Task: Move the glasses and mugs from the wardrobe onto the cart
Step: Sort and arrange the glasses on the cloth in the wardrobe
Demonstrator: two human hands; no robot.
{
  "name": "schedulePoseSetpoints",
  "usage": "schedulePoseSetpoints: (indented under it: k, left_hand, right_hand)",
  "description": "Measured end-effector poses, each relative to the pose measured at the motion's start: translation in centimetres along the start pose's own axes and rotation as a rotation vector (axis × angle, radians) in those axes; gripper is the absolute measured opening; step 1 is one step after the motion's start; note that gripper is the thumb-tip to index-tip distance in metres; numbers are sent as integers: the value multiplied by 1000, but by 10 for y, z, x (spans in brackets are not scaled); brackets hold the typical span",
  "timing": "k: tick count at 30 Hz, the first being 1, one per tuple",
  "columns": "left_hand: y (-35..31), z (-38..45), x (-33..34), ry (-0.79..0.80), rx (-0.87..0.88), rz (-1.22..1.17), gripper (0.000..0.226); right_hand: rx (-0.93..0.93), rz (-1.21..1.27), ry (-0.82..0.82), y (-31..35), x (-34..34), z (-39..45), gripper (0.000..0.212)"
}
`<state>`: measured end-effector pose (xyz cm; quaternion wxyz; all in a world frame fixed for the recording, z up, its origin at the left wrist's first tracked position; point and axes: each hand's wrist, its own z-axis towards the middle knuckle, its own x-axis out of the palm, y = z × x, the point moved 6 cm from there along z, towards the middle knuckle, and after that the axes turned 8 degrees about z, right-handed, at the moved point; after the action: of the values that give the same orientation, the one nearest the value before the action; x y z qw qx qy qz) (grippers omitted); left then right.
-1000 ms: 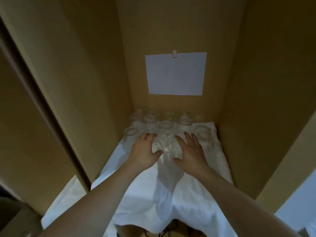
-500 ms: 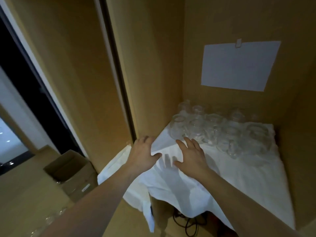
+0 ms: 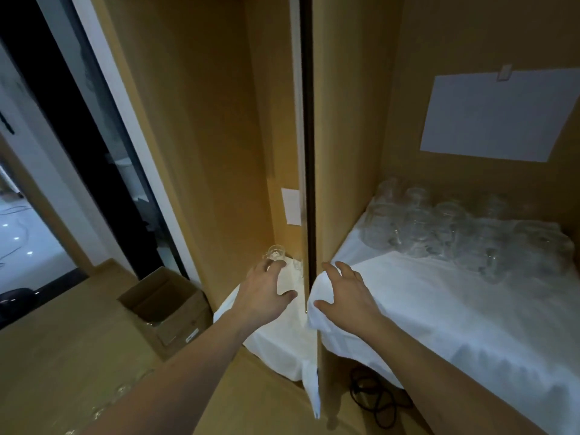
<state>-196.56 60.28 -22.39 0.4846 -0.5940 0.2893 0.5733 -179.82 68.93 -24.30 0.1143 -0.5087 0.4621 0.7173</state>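
Wardrobe interior [image 3: 351, 120], tan panels, dim light; a vertical divider [image 3: 309, 171] splits it into a left and a right compartment. White cloth [image 3: 439, 302] covers the shelf in the right compartment and hangs over its front edge; more white cloth lies low in the left compartment. White paper sheet [image 3: 499, 114] clipped to the back wall.

Cluster of clear glasses and mugs [image 3: 455, 233] stands at the back of the right shelf, beyond and to the right of both hands, apart from them. One single clear glass [image 3: 275, 254] stands in the left compartment, just past the left fingertips; contact cannot be told.

Left hand [image 3: 266, 293]: fingers spread and loosely curled, holding nothing. Right hand [image 3: 348, 293]: fingers spread, palm down on the cloth's front left corner, nothing clamped.

Glassware is transparent, upright as far as visible, packed closely; individual shapes blur together. Open cardboard box [image 3: 163, 302] on the floor at left.
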Motion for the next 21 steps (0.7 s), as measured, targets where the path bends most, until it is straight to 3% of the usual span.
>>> schedulePoseSetpoints:
  k: [11,21]
  left_hand:
    - [109,-21,-11,11,40,-20,68]
    - [169,-26,19,79,5,-100,67]
  right_hand:
    - [3,-29,20,94,74,-2,76]
    - [49,-76,132,123,130,4,67]
